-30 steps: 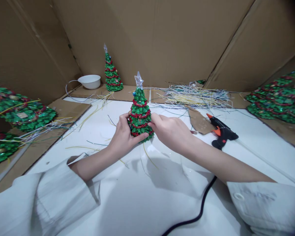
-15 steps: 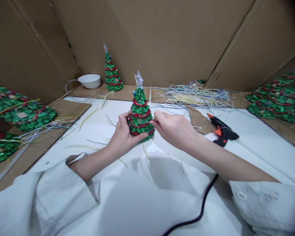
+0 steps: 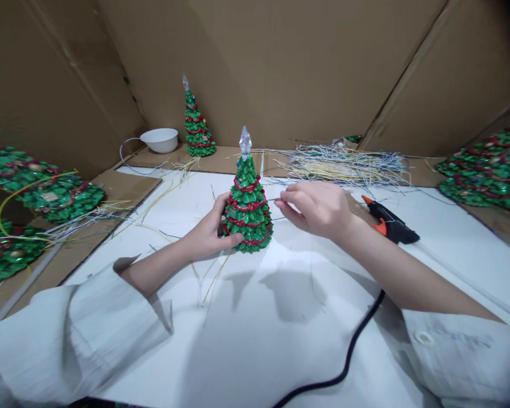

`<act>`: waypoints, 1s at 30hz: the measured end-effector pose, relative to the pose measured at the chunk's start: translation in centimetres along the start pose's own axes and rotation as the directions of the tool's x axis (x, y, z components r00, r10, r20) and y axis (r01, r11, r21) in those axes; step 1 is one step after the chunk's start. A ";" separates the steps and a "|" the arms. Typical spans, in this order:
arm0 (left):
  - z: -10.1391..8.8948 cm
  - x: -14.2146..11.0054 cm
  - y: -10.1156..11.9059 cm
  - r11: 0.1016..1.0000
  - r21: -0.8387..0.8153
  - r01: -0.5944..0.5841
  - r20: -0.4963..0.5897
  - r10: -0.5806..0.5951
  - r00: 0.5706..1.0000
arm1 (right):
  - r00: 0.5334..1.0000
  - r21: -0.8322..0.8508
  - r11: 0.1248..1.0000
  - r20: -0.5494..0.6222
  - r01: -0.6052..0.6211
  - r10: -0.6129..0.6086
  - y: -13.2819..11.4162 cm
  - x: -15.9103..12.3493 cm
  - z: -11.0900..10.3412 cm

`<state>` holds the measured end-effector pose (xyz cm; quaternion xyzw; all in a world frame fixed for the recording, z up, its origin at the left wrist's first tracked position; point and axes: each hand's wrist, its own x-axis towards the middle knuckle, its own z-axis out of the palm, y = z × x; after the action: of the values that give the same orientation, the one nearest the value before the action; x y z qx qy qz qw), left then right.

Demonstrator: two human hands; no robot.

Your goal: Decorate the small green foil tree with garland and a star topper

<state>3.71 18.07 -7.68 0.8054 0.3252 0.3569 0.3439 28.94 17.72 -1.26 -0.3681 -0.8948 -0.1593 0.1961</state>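
A small green Christmas tree with red garland bands and a clear star on top stands upright on the white table. My left hand wraps its lower left side, thumb under the base edge. My right hand hovers just right of the tree, a little apart from it. Its fingertips are pinched together on something thin that I cannot make out. A few thin wires trail from under the tree toward me.
A black and orange glue gun lies right of my right hand, its black cord running toward me. A second tree and a white bowl stand at the back. Wire strands pile at the back right; green wreath pieces lie left and right.
My right hand has drawn away from the tree to the right, fingers still pinched. The tree has turned a little and now rests on the table, held by my left hand.
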 end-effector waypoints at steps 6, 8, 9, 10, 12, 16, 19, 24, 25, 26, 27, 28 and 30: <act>0.1 -0.1 -0.2 0.999 -0.044 0.024 -0.011 -0.025 1.000 | 0.937 -0.095 0.936 -0.127 -0.339 0.326 2.5 0.0 1.2; 0.1 -0.1 -0.1 0.998 -0.063 0.032 -0.012 -0.033 0.999 | 0.900 -0.110 0.894 -0.095 -0.434 0.425 2.8 0.2 1.4; 0.1 -0.1 0.0 0.997 -0.071 0.033 -0.012 -0.034 0.999 | 0.883 -0.114 0.875 -0.051 -0.470 0.467 2.9 0.3 1.5; 0.1 -0.1 0.0 0.996 -0.080 0.029 -0.015 -0.031 0.999 | 0.863 -0.119 0.857 0.009 -0.501 0.505 2.9 0.4 1.6; 0.2 -0.1 0.0 0.995 -0.097 0.004 -0.024 -0.007 1.000 | 0.815 -0.128 0.830 0.158 -0.543 0.557 2.9 0.4 1.8; 0.7 0.0 0.1 0.993 -0.107 -0.056 -0.099 0.046 0.994 | 0.730 -0.116 0.823 0.404 -0.556 0.551 3.0 0.2 2.4; 1.4 0.0 0.9 0.993 -0.110 -0.052 -0.197 0.029 0.980 | 0.719 -0.087 0.831 0.458 -0.550 0.524 3.0 -0.1 2.9; 2.9 0.4 3.2 0.973 -0.231 0.022 -0.376 -0.111 0.920 | 0.709 -0.035 0.842 0.520 -0.539 0.476 3.0 -0.2 3.4; 3.1 0.5 3.6 0.965 -0.261 0.037 -0.392 -0.141 0.909 | 0.707 -0.026 0.843 0.532 -0.537 0.466 3.0 -0.2 3.5; 3.3 0.6 3.9 0.955 -0.292 0.050 -0.402 -0.170 0.900 | 0.704 -0.019 0.845 0.542 -0.535 0.458 2.9 -0.2 3.6; 3.4 0.7 4.1 0.945 -0.323 0.058 -0.410 -0.195 0.891 | 0.702 -0.012 0.845 0.550 -0.534 0.451 2.9 -0.3 3.6; 3.5 0.8 4.3 0.934 -0.352 0.063 -0.411 -0.215 0.886 | 0.701 -0.006 0.845 0.556 -0.535 0.448 2.9 -0.2 3.7; 3.5 1.0 4.4 0.918 -0.391 0.063 -0.402 -0.232 0.886 | 0.701 0.003 0.843 0.559 -0.537 0.444 2.8 -0.2 3.7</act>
<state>8.23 15.23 -5.63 0.5973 0.3836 0.5563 0.4321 30.23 21.03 -4.16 -0.6054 -0.7915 0.0836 0.0028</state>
